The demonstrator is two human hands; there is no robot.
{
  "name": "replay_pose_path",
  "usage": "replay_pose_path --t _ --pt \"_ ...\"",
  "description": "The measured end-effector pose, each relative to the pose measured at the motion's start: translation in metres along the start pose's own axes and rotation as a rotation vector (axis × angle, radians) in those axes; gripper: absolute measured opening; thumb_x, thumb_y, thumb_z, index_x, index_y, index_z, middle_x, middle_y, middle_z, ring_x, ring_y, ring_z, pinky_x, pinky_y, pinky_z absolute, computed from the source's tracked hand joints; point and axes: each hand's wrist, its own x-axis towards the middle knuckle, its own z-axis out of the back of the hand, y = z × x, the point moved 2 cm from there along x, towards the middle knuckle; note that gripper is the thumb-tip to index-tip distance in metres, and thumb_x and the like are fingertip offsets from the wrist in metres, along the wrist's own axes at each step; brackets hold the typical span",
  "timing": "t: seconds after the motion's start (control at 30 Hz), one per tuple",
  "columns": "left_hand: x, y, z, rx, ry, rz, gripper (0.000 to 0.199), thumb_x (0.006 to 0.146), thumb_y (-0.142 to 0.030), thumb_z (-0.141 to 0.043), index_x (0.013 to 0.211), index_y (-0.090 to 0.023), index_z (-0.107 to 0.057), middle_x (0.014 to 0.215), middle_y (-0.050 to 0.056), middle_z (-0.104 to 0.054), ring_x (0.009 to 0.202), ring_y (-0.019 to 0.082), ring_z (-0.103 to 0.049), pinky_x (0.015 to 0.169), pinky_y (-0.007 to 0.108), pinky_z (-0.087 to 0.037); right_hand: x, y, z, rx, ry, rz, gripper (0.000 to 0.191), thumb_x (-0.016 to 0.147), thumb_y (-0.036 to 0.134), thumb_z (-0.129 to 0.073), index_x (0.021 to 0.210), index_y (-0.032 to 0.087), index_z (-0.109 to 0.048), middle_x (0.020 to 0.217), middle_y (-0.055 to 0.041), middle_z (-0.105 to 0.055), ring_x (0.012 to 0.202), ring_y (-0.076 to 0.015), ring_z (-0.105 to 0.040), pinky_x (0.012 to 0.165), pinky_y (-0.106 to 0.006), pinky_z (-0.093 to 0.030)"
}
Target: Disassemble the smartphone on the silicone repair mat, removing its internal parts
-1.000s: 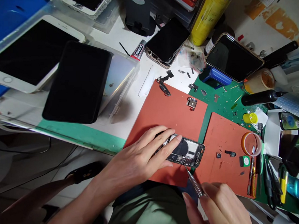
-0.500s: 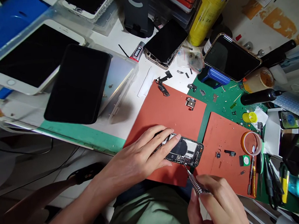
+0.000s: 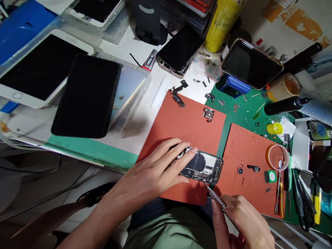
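An opened phone (image 3: 204, 163) with its inner board and parts bared lies on a red-brown mat (image 3: 180, 127). My left hand (image 3: 160, 166) reaches over its left end, fingers across the frame and thumb along the near side, holding it. In my right hand (image 3: 242, 225) is a thin metal pry tool (image 3: 216, 197) with a ridged grip, pinched between thumb and fingers. The tool's tip is at the phone's near edge, by the board; whether it touches is too small to tell.
Loose phone parts, a camera module (image 3: 209, 114) among them, lie on the mat. On a second mat (image 3: 233, 188) rest small parts, a tape roll (image 3: 276, 157) and slim tools (image 3: 279, 196). Left are a white tablet (image 3: 17, 96) and a black screen (image 3: 87, 96). A yellow can (image 3: 218, 22) stands behind.
The view has shifted slightly. My right hand has dropped a little and tilted with the tool, whose tip stays by the phone's near edge. My left hand keeps its hold.
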Motion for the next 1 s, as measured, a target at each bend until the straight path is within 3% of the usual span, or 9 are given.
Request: replay_pose_path --t 0.13,0.27,0.33,0.57,0.7,0.8,0.9,1.0 --pt "0.0 0.0 -0.001 0.009 0.013 -0.007 0.064 0.104 -0.037 -0.07 0.157 -0.007 -0.049 0.151 0.021 -0.064 0.143 0.039 -0.058 0.116 0.058 -0.056 -0.01 -0.001 -0.002 0.055 -0.085 -0.063 0.02 0.092 0.004 -0.077 0.098 0.021 -0.069 0.077 0.0002 -0.075 0.057 -0.0123 -0.067 0.048 -0.024 -0.052" --pt "-0.001 0.0 -0.003 -0.011 0.035 0.003 0.06 0.106 -0.035 -0.068 0.156 -0.008 -0.05 0.152 0.02 -0.063 0.144 0.039 -0.056 0.117 0.058 -0.055 -0.022 -0.008 0.0 0.115 -0.348 -0.286 0.029 0.085 0.008 -0.087 0.106 0.02 -0.071 0.086 -0.0019 -0.079 0.068 -0.0153 -0.075 0.063 -0.026 -0.064" --pt "-0.002 0.001 -0.004 -0.033 0.037 0.01 0.058 0.105 -0.033 -0.069 0.155 -0.009 -0.051 0.152 0.02 -0.063 0.145 0.039 -0.056 0.118 0.058 -0.054 -0.024 -0.02 0.002 0.186 -0.403 -0.4 0.032 0.082 0.012 -0.091 0.106 0.018 -0.071 0.084 -0.0015 -0.079 0.065 -0.0141 -0.076 0.064 -0.022 -0.065" --pt "0.007 -0.003 0.003 -0.149 -0.007 0.034 0.047 0.104 -0.028 -0.071 0.145 -0.01 -0.057 0.155 0.02 -0.059 0.148 0.036 -0.051 0.122 0.057 -0.049 -0.017 -0.066 0.006 0.803 -0.279 -0.84 0.028 0.091 0.033 -0.086 0.1 0.023 -0.061 0.061 0.0074 -0.064 0.048 -0.0145 -0.068 0.043 -0.022 -0.053" --pt "0.024 -0.031 0.002 -0.253 -0.199 0.075 0.024 0.105 -0.012 -0.065 0.129 -0.015 -0.065 0.122 0.009 -0.076 0.116 0.023 -0.068 0.106 0.042 -0.057 -0.019 -0.067 0.01 0.977 -0.296 -1.03 0.035 0.087 0.037 -0.091 0.099 0.025 -0.06 0.065 0.0064 -0.066 0.051 -0.0121 -0.065 0.048 -0.02 -0.05" --pt "0.04 -0.054 -0.006 -0.351 -0.191 0.097 0.009 0.11 -0.019 -0.058 0.115 -0.019 -0.066 0.105 0.003 -0.076 0.1 0.019 -0.069 0.096 0.036 -0.059 -0.023 -0.066 0.014 1.028 -0.335 -1.075 0.04 0.083 0.039 -0.094 0.097 0.024 -0.06 0.069 0.0041 -0.07 0.055 -0.0126 -0.067 0.051 -0.02 -0.051" --pt "0.054 -0.067 -0.015 -0.41 -0.124 0.087 0.011 0.112 -0.025 -0.056 0.107 -0.02 -0.064 0.101 0.002 -0.075 0.097 0.02 -0.069 0.091 0.035 -0.057 -0.028 -0.068 0.019 1.038 -0.365 -1.086 0.042 0.082 0.039 -0.095 0.098 0.024 -0.059 0.07 0.0029 -0.072 0.058 -0.0126 -0.069 0.053 -0.02 -0.05" --pt "0.063 -0.073 -0.021 -0.509 -0.056 0.117 0.012 0.111 -0.02 -0.056 0.102 -0.021 -0.064 0.096 0.0 -0.073 0.091 0.017 -0.066 0.087 0.032 -0.054 -0.031 -0.072 0.02 1.046 -0.373 -1.073 0.042 0.085 0.04 -0.093 0.1 0.024 -0.058 0.068 0.0034 -0.072 0.054 -0.0103 -0.066 0.056 -0.019 -0.049"
